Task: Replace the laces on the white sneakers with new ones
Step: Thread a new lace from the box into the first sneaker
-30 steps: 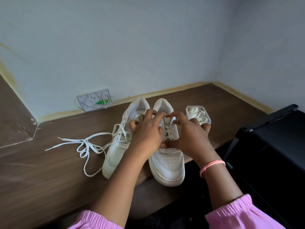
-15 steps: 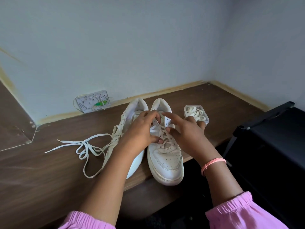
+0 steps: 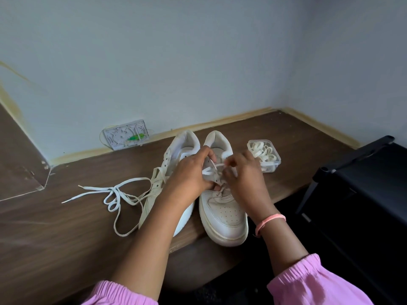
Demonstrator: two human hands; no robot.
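Observation:
Two white sneakers stand side by side on the brown table, toes toward me. The right sneaker (image 3: 224, 213) has a white lace (image 3: 212, 169) threaded in its upper eyelets. My left hand (image 3: 189, 179) holds that shoe's tongue area with curled fingers, its thumb by the lower eyelets. My right hand (image 3: 243, 179) pinches the lace near the top eyelets. The left sneaker (image 3: 171, 150) leans outward, partly hidden by my left forearm. A loose white lace (image 3: 114, 194) trails from it across the table to the left.
A clear plastic box (image 3: 267, 160) of coiled cream laces sits right of the shoes. A white wall socket (image 3: 126, 137) is at the back wall. A black rack (image 3: 363, 183) stands at the right. The table edge (image 3: 182, 244) runs under the shoes' toes.
Both hands have shifted on the right sneaker; a length of lace now shows stretched between them across the upper eyelets. The shoes stay where they were.

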